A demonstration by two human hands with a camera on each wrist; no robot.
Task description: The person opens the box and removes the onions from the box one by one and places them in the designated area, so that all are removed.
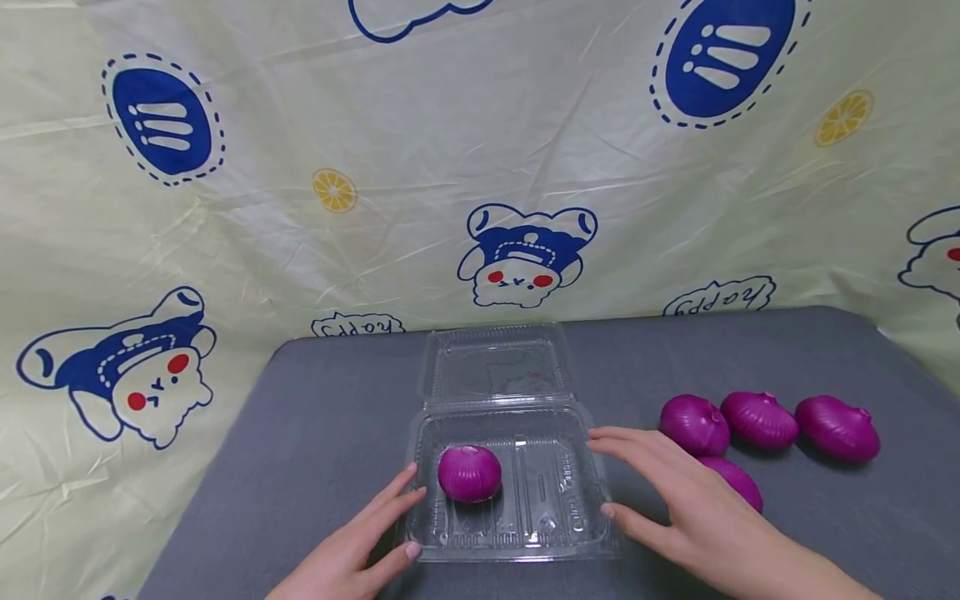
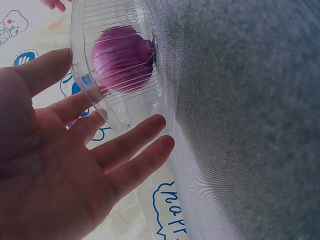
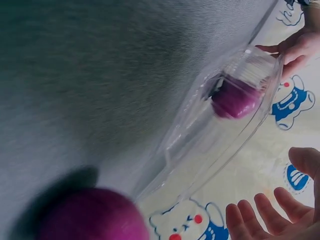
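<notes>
A clear plastic clamshell box (image 1: 540, 546) lies on the table with its lid (image 1: 495, 367) folded back behind it. One purple onion (image 1: 469, 474) sits in the left part of the box, also visible through the side wall in the left wrist view. My left hand (image 1: 360, 542) is at the box's left side, fingers spread, fingertips at the rim. On the opposite side, my right hand (image 1: 697, 508) reaches toward the right rim with extended fingers; whether it touches the rim I cannot tell. Neither hand holds anything.
Right of the box, several purple onions lie together: one at the left (image 1: 694, 424), one in the middle (image 1: 760, 420), one at the right (image 1: 837, 429). A nearer onion (image 1: 735, 482) is partly hidden by my right hand. A printed cloth (image 1: 405, 250) hangs behind the grey table (image 1: 322, 433).
</notes>
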